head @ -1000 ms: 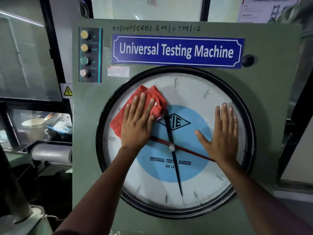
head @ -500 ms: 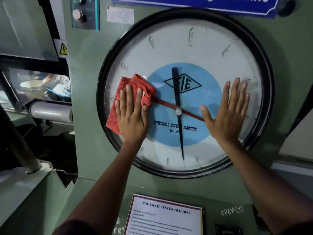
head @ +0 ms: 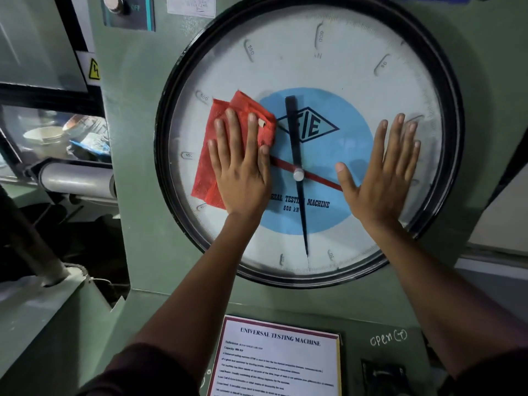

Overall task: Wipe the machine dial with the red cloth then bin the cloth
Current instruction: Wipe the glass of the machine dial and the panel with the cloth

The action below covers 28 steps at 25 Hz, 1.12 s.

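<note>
green machine panel [head: 137, 167]; left hand [head: 243, 170] flat on red cloth [head: 217, 155], dial [head: 357, 67].

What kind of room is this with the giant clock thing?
Probably a materials testing lab or workshop. The big dial reads in kN and says testing machine, a notice names it, and an electrical warning sign hangs nearby.

UTM dial and panel: readable text

Dial [head: 308, 52] face: "FIE" in a diamond, "TESTING MACHINE", "600 kN", "kN" at top, scale marks 600, 550, 500, 450, 400. Button panel [head: 128, 12], top-left: "OFF". Yellow shock-hazard sign [head: 94, 68], left edge. Placard [head: 274, 358], bottom: "UNIVERSAL TESTING MACHINE". Chalked beside it: "open (T)" [head: 388, 337].
</note>
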{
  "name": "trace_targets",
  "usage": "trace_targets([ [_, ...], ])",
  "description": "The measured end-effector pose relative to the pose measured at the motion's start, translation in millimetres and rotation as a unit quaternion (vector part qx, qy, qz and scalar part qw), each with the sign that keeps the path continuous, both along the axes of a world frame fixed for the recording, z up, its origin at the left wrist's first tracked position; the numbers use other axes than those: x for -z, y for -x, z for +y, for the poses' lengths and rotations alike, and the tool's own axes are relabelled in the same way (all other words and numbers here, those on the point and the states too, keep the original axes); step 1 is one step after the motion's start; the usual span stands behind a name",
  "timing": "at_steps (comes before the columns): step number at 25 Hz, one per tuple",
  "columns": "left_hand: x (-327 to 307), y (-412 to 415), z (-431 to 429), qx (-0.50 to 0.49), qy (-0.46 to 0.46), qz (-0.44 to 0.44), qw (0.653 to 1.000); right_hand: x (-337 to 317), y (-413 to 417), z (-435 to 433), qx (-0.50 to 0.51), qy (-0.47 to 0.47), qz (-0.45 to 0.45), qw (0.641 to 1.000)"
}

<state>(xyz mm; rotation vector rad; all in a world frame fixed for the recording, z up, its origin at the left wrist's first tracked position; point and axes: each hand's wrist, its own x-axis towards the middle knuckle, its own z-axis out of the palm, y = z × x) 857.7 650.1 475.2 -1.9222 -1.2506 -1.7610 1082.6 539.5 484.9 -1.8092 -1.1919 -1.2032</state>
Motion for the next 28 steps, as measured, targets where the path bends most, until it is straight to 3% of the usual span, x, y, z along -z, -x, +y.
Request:
trace_targets([
  [4, 16, -13, -18, 0.066, -0.058, 0.109, 0.99, -1, 0, 0, -0.001, 0.002, 0.003, 1.0],
  [8, 15, 28, 6, 0.075, -0.108, 0.204, 0.97, -3, -2, -2, -0.02, 0.0, 0.008, 1.0],
  [18, -64, 46, 53, 0.039, -0.18, 0.25, 0.95, 3, -7, 3, -0.042, -0.026, 0.0, 0.999],
  [23, -144, 51, 77, -0.027, -0.247, 0.172, 0.953, 1, -5, 3, -0.047, -0.032, 0.008, 0.998],
  [26, -170, 54, 84, -0.076, -0.161, 0.04, 0.983, 1, -6, 2, -0.053, -0.028, 0.014, 0.998],
  [28, -175, 48, 80, -0.061, -0.096, 0.004, 0.994, -2, -4, 2, -0.048, -0.026, 0.015, 0.998],
])
